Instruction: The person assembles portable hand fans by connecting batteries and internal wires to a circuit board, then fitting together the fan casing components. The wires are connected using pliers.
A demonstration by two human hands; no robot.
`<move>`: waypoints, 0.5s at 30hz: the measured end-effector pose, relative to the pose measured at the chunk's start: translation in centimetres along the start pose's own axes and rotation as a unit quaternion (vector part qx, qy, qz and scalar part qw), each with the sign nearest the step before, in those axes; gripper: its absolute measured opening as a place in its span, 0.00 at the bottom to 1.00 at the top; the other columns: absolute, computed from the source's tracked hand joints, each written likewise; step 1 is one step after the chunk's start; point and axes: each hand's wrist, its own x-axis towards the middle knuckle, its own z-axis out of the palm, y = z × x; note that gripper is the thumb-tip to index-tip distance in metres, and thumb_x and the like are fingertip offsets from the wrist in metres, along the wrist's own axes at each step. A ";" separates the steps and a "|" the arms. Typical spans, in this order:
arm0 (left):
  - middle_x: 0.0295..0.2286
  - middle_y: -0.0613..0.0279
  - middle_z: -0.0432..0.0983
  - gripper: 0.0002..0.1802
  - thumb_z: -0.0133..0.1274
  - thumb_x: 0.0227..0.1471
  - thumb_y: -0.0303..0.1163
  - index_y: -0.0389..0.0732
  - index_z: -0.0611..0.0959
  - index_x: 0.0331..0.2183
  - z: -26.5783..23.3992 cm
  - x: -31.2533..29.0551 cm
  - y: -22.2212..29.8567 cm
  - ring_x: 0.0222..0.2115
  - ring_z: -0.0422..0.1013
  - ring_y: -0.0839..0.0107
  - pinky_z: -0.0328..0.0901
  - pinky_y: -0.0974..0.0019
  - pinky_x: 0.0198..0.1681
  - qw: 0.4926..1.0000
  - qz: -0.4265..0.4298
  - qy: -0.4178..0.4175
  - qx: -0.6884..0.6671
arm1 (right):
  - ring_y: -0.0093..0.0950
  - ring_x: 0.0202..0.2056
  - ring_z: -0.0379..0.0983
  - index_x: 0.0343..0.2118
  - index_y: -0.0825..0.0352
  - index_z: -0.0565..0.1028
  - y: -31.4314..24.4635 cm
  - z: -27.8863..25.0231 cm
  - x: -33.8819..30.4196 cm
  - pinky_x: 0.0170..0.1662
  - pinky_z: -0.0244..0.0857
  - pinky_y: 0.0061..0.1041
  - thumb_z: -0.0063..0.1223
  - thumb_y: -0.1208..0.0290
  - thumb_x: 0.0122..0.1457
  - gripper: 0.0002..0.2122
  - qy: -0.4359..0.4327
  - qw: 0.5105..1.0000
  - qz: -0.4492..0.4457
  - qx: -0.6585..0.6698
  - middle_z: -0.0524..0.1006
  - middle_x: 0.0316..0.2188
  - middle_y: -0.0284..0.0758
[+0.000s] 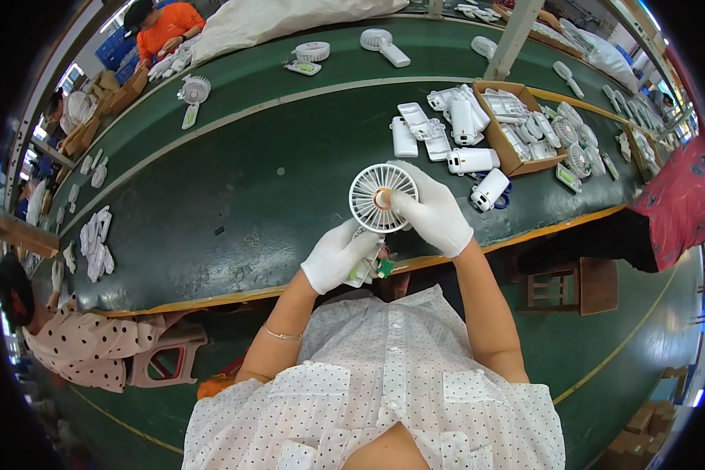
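A small white handheld fan [366, 178] with a copper-coloured hub ring is held in front of my chest, over the table's near edge. My right hand [437, 210], in a white glove, grips the round fan head from the right, thumb at the hub. My left hand [338, 257], also gloved, closes around the part just below the head. Beneath it hangs the opened handle section, with a pale green battery-like piece [360, 272] and a green circuit board [385, 267] showing. My left fingers partly hide this section.
White handle casings [471, 160] lie to the right, beside a cardboard box [533, 166] of white parts and a pile of fan heads [578, 149]. White gloves [95, 244] lie on the left. Fans [384, 47] sit on the green belt beyond. Co-workers sit at left; red clothing [681, 207] shows right.
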 end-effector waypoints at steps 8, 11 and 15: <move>0.31 0.56 0.78 0.19 0.47 0.62 0.40 0.31 0.78 0.42 -1.0 2.3 -1.7 0.29 0.77 0.72 0.74 0.67 0.30 0.986 0.031 0.093 -0.132 | 0.18 0.31 0.76 0.53 0.73 0.73 1.9 0.0 -0.8 0.30 0.70 0.18 0.57 0.68 0.59 0.21 -0.052 0.994 0.094 0.002 0.80 0.35 0.34; 0.33 0.53 0.80 0.20 0.49 0.61 0.41 0.32 0.80 0.42 -0.7 2.6 -2.3 0.34 0.76 0.70 0.69 0.66 0.40 0.980 0.103 0.160 0.056 | 0.25 0.35 0.81 0.43 0.72 0.78 2.6 2.2 -2.1 0.39 0.74 0.25 0.59 0.69 0.57 0.14 -0.068 0.994 0.079 -0.040 0.83 0.34 0.39; 0.33 0.53 0.80 0.19 0.49 0.62 0.41 0.33 0.80 0.43 0.2 2.3 -2.0 0.33 0.77 0.70 0.70 0.66 0.38 0.968 0.138 0.183 0.104 | 0.36 0.33 0.80 0.35 0.67 0.81 3.1 2.5 -1.9 0.38 0.73 0.31 0.59 0.65 0.56 0.10 0.003 0.977 -0.010 -0.214 0.81 0.32 0.42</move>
